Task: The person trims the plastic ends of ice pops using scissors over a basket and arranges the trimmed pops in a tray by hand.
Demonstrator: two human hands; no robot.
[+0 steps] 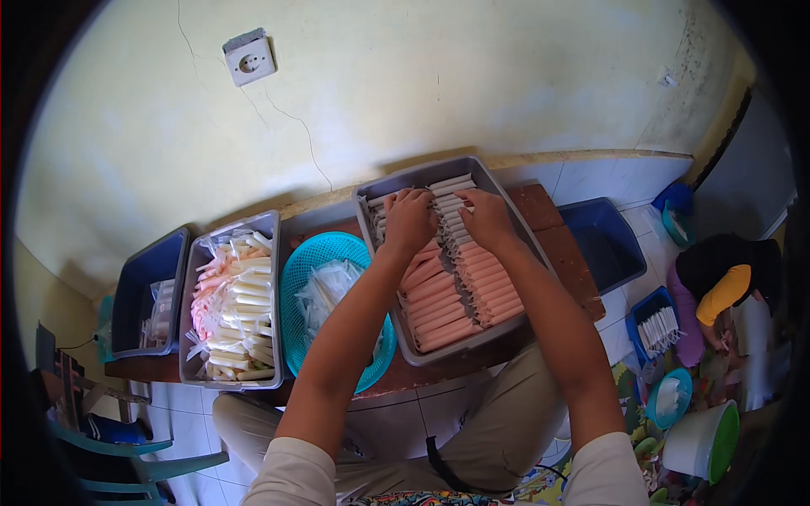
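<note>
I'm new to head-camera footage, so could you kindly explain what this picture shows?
There is no machine here: a person is working with two bare hands, filmed by a camera worn on their head, looking forward and down. The left hand and right hand are over a grey tray of pink sticks and greyish sticks. Whether the fingers grip any is unclear. The tray stands on a brown table, beside a turquoise basket holding clear plastic. Further left is another tray, with pink and pale-yellow sticks.
</note>
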